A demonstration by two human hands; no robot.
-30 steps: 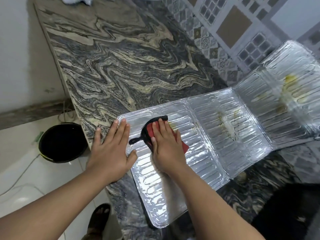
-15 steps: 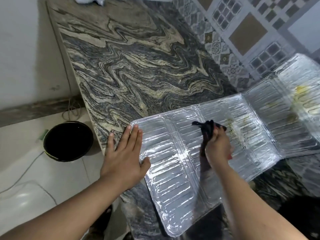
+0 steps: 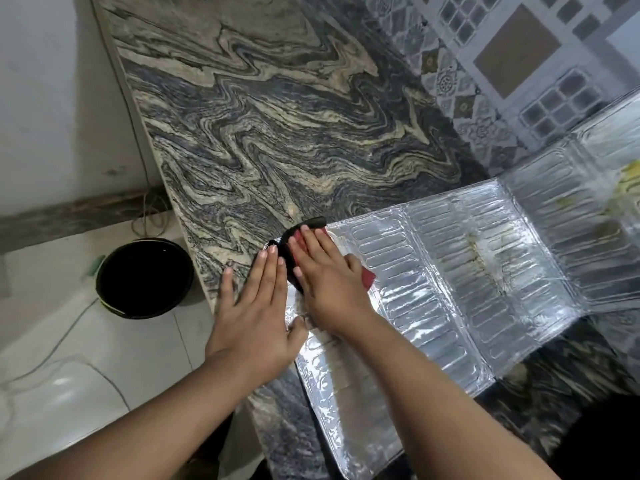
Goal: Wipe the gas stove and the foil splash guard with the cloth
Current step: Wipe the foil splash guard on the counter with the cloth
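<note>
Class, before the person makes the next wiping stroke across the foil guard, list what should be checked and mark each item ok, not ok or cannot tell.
1. Red and black cloth pressed flat under the right hand: ok.
2. Left hand steadying the near corner of the ribbed silver foil splash guard: ok, its thumb rests on the foil edge.
3. Guard lying flat on the swirled grey stone counter: not ok, its far panel stands folded up.
4. Yellow stains on the middle fold wiped: not ok.
5. Cloth damp enough: cannot tell.
6. Gas stove clean: cannot tell, not in view.
</note>
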